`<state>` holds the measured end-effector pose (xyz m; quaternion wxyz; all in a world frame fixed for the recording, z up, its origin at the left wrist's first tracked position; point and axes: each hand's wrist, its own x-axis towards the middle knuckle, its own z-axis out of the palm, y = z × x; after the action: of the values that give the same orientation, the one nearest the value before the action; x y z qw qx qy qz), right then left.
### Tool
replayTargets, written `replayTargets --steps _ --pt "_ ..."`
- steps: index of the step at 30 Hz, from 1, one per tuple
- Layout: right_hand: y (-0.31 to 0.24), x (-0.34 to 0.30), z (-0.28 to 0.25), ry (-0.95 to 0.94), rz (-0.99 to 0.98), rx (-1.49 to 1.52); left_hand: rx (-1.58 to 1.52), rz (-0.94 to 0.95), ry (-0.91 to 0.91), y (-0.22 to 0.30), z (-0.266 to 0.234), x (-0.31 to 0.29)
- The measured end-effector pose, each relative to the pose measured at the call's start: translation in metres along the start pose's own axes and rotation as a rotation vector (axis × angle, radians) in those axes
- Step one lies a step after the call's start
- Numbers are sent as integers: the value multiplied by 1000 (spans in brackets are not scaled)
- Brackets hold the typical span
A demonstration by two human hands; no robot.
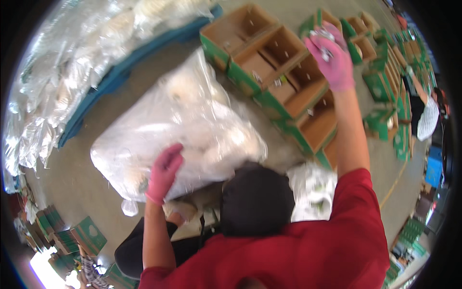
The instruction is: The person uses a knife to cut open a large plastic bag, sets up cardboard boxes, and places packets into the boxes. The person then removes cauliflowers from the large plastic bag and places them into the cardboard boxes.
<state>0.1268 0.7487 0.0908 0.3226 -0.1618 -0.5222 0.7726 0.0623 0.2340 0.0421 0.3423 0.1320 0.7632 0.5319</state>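
My left hand (164, 174), in a pink glove, hovers over or rests on the near side of a large clear plastic bag (192, 125). Its fingers are stretched out with nothing in them. Pale rounded things fill the bag; their kind is blurred by the shiny film. Farther off, my right hand (332, 58), also pink-gloved, is raised at the end of an outstretched arm above the open cardboard boxes (293, 89). Its fingers curl around something small, silvery and shiny. These boxes are brown inside and green outside, with small pale bits in them.
Film-wrapped pale goods (62, 82) lie above a blue pallet-like edge (139, 53) at the left. A white bag with green marks (313, 192) lies to my right. More green boxes (385, 77) stand beyond. One person (428, 115) is far right, another (91, 269) lower left.
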Motion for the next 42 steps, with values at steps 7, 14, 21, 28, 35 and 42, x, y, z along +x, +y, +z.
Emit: replayTargets --steps 7,14,21,28,35,42 --pt "-65 -363 -205 190 876 -629 899 -296 -214 -95 -15 -15" --pt "-68 -461 -226 431 1431 -1312 824 -627 -379 -76 14 -79" --pt "-87 -185 86 -634 164 -1063 435 -601 321 -164 -40 -117" --pt "163 -259 357 -1897 793 -1541 376 -725 531 -115 -67 -96" --pt "339 -358 394 -1037 245 -1311 70 -489 1063 -100 -93 -71" --pt "306 -309 354 -832 763 -577 469 -188 798 -123 -189 5"
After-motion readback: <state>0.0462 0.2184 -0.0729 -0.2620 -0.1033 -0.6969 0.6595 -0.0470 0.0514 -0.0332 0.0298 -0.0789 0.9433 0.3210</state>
